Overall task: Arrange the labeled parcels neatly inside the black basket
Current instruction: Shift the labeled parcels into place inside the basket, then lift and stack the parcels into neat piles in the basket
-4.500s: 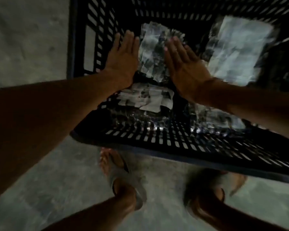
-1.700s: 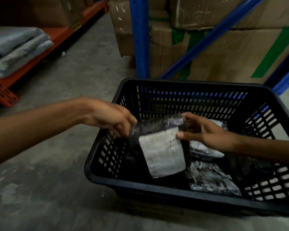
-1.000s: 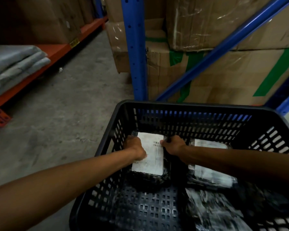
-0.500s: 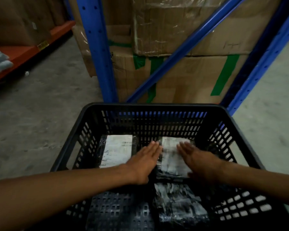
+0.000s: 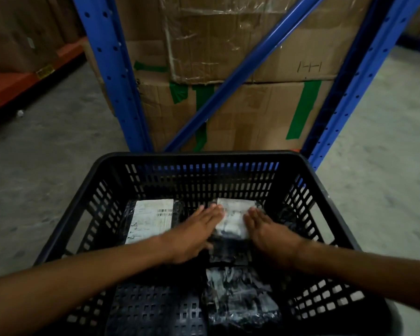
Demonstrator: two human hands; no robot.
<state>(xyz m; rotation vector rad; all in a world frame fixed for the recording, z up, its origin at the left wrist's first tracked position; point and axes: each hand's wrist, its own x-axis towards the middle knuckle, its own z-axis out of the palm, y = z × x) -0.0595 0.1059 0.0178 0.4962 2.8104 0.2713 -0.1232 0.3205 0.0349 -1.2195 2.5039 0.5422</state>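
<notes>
Pressing flat: fingers (image 5: pixel 214 210) of left hand (image 5: pixel 192 235) and right hand (image 5: pixel 268 232) are spread open, palms down, gripping nothing, flanking the middle parcel (image 5: pixel 233 220) and touching its side edges. Some blur on both hands.

Landmark is the basket (image 5: pixel 199 156). Middle parcel lies on the basket floor near the far wall, about centre, white label up. Left parcel (image 5: pixel 152 220) lies beside it toward the basket's left wall, label up, barcode showing, apart from the hands. A third, crinkled dark parcel (image 5: pixel 238 297) sits nearer the basket's near wall, below the middle one; whether they overlap, cannot tell. Basket's near-left floor is bare.

Step, as I judge it: squaring the middle parcel. Do it well by pushing evenly with both palms, sliding it parallel to the left parcel, not lifting, keeping the label up.

Middle parcel's long axis seems to run from the basket's near wall to its far wall, label's top edge toward the far wall. Left parcel is the same, slightly tilted.
</notes>
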